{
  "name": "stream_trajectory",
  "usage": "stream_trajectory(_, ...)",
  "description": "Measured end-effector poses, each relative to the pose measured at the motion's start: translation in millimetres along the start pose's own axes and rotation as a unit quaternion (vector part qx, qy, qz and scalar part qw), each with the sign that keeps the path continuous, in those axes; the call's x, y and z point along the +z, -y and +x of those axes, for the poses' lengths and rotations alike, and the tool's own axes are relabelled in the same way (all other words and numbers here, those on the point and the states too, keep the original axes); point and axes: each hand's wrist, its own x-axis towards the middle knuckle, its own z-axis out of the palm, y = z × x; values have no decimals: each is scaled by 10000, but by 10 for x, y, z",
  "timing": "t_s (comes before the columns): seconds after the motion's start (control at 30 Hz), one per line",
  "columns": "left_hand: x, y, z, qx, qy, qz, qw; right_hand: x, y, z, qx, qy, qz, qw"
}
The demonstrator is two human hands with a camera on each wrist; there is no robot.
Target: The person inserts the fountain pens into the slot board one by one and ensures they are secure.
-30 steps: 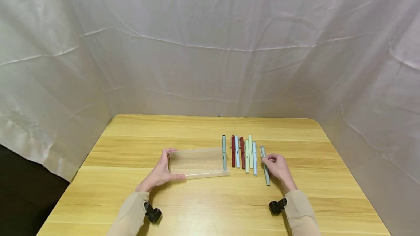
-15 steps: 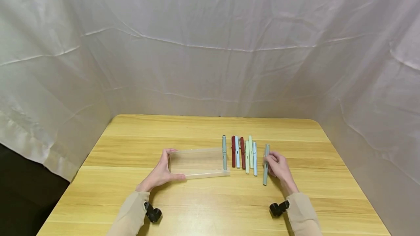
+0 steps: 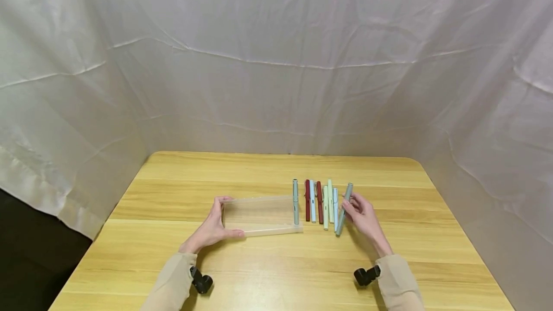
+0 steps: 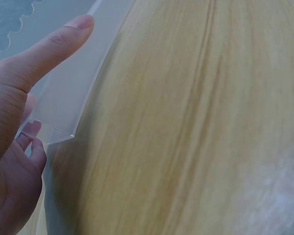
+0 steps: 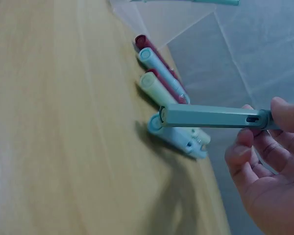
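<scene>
My left hand (image 3: 213, 227) grips the left end of a clear plastic pen rack (image 3: 272, 230), thumb along the near side and fingers at the far side. Scalloped notches show along its edge in the left wrist view. One grey-green pen (image 3: 295, 203) lies across the rack's right end. My right hand (image 3: 364, 216) pinches another grey-green pen (image 5: 206, 116) between thumb and fingers, tilted with its far end leaning right. In the right wrist view this pen overlaps a light blue pen (image 5: 174, 139) lying on the table.
Between rack and right hand lie several pens side by side: dark red pens (image 3: 307, 200), a light blue pen (image 3: 312, 200) and pale green pens (image 3: 330, 200). The wooden table (image 3: 276, 272) ends at a pale curtain (image 3: 276, 90) behind and at the sides.
My right hand has picked up the grey-green pen from the table, turned it and carried it slightly left, close beside the light blue pen. The left hand and rack stay put.
</scene>
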Motion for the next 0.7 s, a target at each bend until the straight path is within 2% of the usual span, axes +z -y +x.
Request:
stream_trajectory(0.4,-1,-3,-4,12,20,1,10000,111,190,24,-1000,151,-411,9940)
stream_trajectory(0.7,-7,-20,-9,-48,37,9,10000,238,301,106,-1330,351,-21,9905)
